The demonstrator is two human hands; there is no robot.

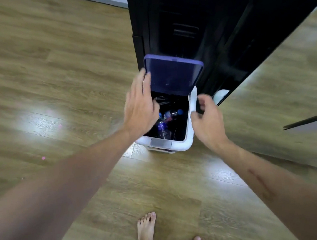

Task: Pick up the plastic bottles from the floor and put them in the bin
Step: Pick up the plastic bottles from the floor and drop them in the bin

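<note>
1. Lying inside the bin (pixel 189 142), the plastic bottles (pixel 162 128) rest on its dark liner; none shows on the visible floor (pixel 46 74).
2. The purple lid (pixel 173 73) stands raised, the left hand (pixel 140 110) over the opening, fingers loosely spread, touching the lid's edge.
3. The right hand (pixel 207 119) hovers by the rim, fingers loosely curled, holding nothing.
4. The drop looks done; next probably comes closing the lid or seeking more bottles.

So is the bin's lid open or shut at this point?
Open. The purple lid is tipped up at the back of the white bin, exposing plastic bottles inside.
</note>
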